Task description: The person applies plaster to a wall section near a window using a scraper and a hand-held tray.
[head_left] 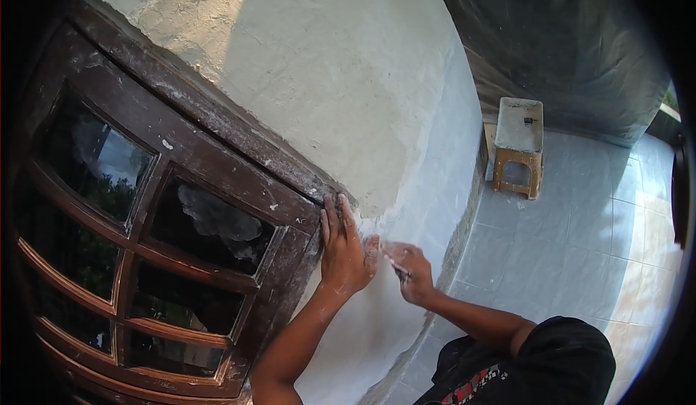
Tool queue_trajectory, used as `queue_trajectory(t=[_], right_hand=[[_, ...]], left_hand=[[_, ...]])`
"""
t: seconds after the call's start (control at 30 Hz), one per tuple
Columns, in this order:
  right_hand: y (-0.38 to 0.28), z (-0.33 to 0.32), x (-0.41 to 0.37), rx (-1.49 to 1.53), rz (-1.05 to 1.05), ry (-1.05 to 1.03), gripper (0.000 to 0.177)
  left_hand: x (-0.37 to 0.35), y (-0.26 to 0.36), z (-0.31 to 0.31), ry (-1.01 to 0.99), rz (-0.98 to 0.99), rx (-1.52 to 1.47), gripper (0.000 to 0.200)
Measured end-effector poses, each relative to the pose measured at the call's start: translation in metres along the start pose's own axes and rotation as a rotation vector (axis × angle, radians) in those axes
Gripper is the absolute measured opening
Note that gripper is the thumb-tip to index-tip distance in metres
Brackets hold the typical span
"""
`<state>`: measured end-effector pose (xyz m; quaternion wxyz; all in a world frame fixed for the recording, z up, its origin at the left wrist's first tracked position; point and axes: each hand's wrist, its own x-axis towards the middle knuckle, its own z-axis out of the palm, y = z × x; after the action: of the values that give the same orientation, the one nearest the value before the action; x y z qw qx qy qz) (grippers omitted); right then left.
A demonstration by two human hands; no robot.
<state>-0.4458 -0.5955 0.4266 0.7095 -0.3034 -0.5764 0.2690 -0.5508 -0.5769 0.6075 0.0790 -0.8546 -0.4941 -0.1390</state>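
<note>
My left hand (344, 256) lies with its fingers stretched upward against the edge of the brown wooden frame (290, 176) and the plastered wall (312, 79). Its thumb points toward my right hand. Close beside it, my right hand (409, 271) is closed around a small flat tool (396, 263) with a pale edge, mostly hidden by the fingers. That hand is at the wall, where grey plaster meets a smoother white coat (417, 209). White smears mark the fingers of both hands.
A brown paneled door or window with glass panes (210, 216) fills the left. Beyond the wall, a brown plastic stool (518, 173) carries a plaster-stained tray (519, 126) on the grey tiled floor (551, 238). A dark sheet (565, 50) hangs behind it.
</note>
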Motion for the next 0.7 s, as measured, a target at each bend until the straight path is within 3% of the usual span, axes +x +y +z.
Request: queue_trajectory(t=[0.07, 0.13, 0.17, 0.23, 0.4, 0.47, 0.53, 0.57, 0.6, 0.63, 0.67, 0.7], right_hand=[[-0.013, -0.012, 0.066, 0.315, 0.310, 0.263, 0.049], [-0.007, -0.023, 0.120, -0.232, 0.046, 0.325, 0.053], [-0.003, -0.017, 0.120, -0.233, 0.044, 0.325, 0.053], [0.017, 0.008, 0.120, -0.276, -0.006, 0.262, 0.050], [0.006, 0.048, -0.006, -0.217, 0.035, 0.075, 0.035], [-0.009, 0.023, -0.035, -0.179, 0.053, 0.016, 0.039], [-0.009, -0.008, -0.043, 0.027, 0.007, -0.273, 0.050], [-0.004, -0.021, -0.034, -0.104, 0.025, -0.284, 0.053], [-0.002, -0.029, -0.010, -0.182, 0.020, -0.206, 0.055], [0.017, -0.030, 0.021, -0.215, -0.152, -0.018, 0.054], [0.041, -0.026, 0.044, -0.046, 0.269, 0.077, 0.043], [0.042, -0.034, 0.086, -0.131, 0.164, 0.187, 0.042]], left_hand=[[0.001, 0.000, 0.000, -0.006, 0.005, 0.002, 0.088], [0.000, 0.000, 0.000, 0.001, 0.014, 0.009, 0.088], [0.000, 0.000, 0.000, 0.004, 0.006, 0.011, 0.088], [-0.001, 0.000, 0.001, 0.003, 0.009, 0.014, 0.088], [0.000, -0.002, 0.002, 0.018, 0.025, -0.003, 0.089], [0.000, -0.001, 0.001, 0.012, 0.013, 0.007, 0.090], [0.001, -0.001, 0.001, 0.001, 0.013, 0.017, 0.090], [0.000, -0.001, 0.001, 0.005, 0.018, 0.028, 0.090], [-0.001, -0.001, 0.001, 0.010, 0.020, 0.039, 0.091], [0.001, 0.000, 0.001, 0.010, 0.019, 0.033, 0.091], [0.002, 0.002, 0.001, 0.002, 0.010, 0.045, 0.089], [0.001, 0.003, 0.001, -0.009, 0.000, 0.060, 0.087]])
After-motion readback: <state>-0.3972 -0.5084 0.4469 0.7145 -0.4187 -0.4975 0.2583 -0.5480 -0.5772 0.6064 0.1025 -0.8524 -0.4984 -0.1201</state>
